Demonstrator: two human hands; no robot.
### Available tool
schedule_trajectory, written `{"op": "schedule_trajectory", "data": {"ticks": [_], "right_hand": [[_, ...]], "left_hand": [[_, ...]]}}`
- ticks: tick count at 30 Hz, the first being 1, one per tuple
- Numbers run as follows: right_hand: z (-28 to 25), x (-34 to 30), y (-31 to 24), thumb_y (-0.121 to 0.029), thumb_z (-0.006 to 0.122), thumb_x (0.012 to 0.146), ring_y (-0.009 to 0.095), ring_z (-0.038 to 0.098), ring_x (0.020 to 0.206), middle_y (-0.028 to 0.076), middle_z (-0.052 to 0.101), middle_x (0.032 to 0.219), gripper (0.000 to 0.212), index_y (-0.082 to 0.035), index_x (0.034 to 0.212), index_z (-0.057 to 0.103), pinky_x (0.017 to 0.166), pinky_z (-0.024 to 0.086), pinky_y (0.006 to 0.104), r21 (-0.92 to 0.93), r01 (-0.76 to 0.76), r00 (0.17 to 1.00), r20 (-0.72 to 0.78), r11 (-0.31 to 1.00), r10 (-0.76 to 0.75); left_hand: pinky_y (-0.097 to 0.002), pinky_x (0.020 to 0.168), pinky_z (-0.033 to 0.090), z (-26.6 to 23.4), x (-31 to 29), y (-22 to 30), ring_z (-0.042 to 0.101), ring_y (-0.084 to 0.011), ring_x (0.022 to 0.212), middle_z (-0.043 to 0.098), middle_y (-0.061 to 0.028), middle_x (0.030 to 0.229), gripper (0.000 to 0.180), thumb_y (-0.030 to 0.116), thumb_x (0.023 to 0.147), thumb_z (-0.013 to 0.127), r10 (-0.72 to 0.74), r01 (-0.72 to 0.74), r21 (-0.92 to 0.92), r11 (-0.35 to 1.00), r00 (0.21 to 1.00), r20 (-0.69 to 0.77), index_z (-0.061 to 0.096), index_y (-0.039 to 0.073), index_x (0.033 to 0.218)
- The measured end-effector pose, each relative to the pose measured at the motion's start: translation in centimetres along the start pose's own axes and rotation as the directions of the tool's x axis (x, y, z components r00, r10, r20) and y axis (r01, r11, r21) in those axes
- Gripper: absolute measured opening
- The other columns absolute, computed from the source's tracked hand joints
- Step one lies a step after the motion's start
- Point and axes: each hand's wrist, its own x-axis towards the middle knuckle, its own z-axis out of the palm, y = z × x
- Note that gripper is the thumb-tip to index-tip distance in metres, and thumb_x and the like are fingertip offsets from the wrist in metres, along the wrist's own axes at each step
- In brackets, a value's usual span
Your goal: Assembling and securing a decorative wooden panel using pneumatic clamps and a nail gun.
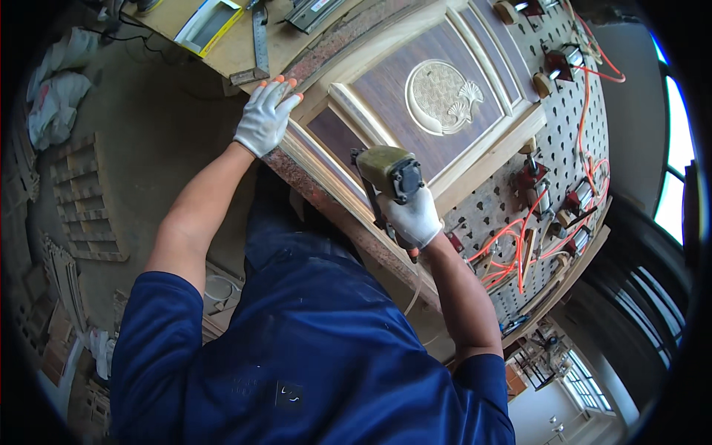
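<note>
My right hand [417, 216], in a white glove, is closed round the handle of a pneumatic nail gun [391, 170] with an olive-green body and dark end cap. The tool is over the near edge of a wooden door panel [475, 159], which has dark fields, pale mouldings and a carved round ornament [443, 96]. The nail gun hides the spot beneath it. At the panel's near left corner, my left hand [265, 119] lies with its fingers stretched out. Its white glove has orange fingertips. What lies directly under those fingers is hard to make out.
A metal square [259, 46] and an open yellow-edged box [210, 26] lie on the board at the upper left. Right of the panel, a perforated metal tabletop [482, 222] carries red clamps [530, 178] and orange air hoses [512, 241]. A wooden pallet [87, 200] is at far left.
</note>
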Motion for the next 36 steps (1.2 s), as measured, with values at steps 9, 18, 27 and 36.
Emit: {"op": "schedule_trajectory", "data": {"ticks": [9, 18, 27, 36], "right_hand": [[10.2, 11.6, 0.7, -0.015, 0.062, 0.077, 0.028, 0.064, 0.069, 0.015, 0.070, 0.080, 0.025, 0.002, 0.096, 0.066, 0.065, 0.050, 0.0367, -0.207, 0.180, 0.974, 0.177, 0.962, -0.144], [12.4, 13.8, -0.2, -0.012, 0.062, 0.079, 0.016, 0.054, 0.049, 0.006, 0.060, 0.063, 0.014, 0.000, 0.085, 0.066, 0.047, 0.044, 0.0281, -0.172, 0.017, 0.983, 0.182, 0.985, 0.015], [13.1, 13.5, -1.6, -0.012, 0.060, 0.081, 0.014, 0.051, 0.045, 0.006, 0.058, 0.060, 0.013, -0.001, 0.084, 0.065, 0.043, 0.041, 0.0270, -0.279, -0.012, 0.973, 0.217, 0.960, 0.075], [11.6, 13.5, -0.8, -0.013, 0.060, 0.081, 0.014, 0.053, 0.047, 0.007, 0.059, 0.063, 0.016, 0.001, 0.088, 0.063, 0.044, 0.041, 0.0261, -0.223, 0.038, 0.969, 0.248, 0.974, 0.019]], "left_hand": [[-0.0363, 0.102, 0.042, 3.4, -3.2, -1.2, 0.055, -0.0323, 0.118, 0.057, -0.0170, 0.130, 0.034, 0.009, 0.095, 0.046, -0.905, 0.730, -0.540, 0.419, 0.382, -0.187, 0.055, 0.001, 0.126], [-0.0383, 0.081, 0.051, 2.5, -3.8, -1.5, 0.064, -0.0341, 0.092, 0.066, -0.0143, 0.109, 0.031, 0.007, 0.090, 0.052, -0.860, 0.677, -0.533, 0.508, 0.439, -0.261, 0.057, 0.004, 0.121], [-0.0392, 0.077, 0.051, 2.5, -3.8, -1.7, 0.064, -0.0344, 0.088, 0.066, -0.0146, 0.105, 0.028, 0.007, 0.089, 0.053, -0.865, 0.681, -0.537, 0.498, 0.436, -0.248, 0.059, 0.004, 0.117], [-0.0398, 0.075, 0.051, 3.0, -3.4, -1.4, 0.064, -0.0344, 0.086, 0.067, -0.0136, 0.103, 0.028, 0.008, 0.090, 0.053, -0.843, 0.707, -0.459, 0.538, 0.467, -0.268, 0.060, 0.006, 0.117]]}}
